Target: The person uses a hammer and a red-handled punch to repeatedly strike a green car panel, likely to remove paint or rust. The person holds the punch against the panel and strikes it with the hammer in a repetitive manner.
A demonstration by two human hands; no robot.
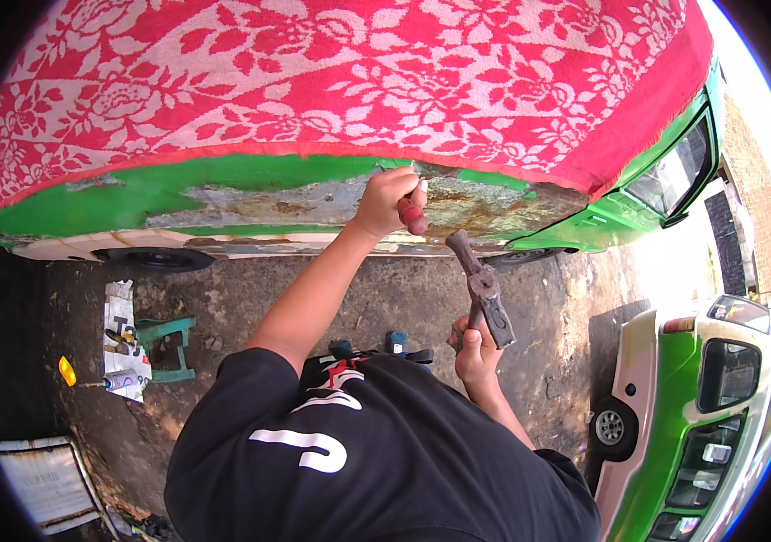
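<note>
My left hand (390,200) is raised against the side of a green vehicle (87,194). It grips a red-handled tool (413,217) whose tip rests on a rusty, stripped patch of the panel (485,203). Lower and nearer to me, my right hand (474,350) holds a dark metal hammer (487,294), its upper end pointing toward the red handle and a short gap below it. A red and white floral cloth (358,72) covers the vehicle above the patch.
On the concrete ground at left are a small green stool (167,346), a sheet of paper with small tools (123,343) and a yellow item (66,370). A flat board (42,483) lies lower left. A second green and white vehicle (702,415) stands at right.
</note>
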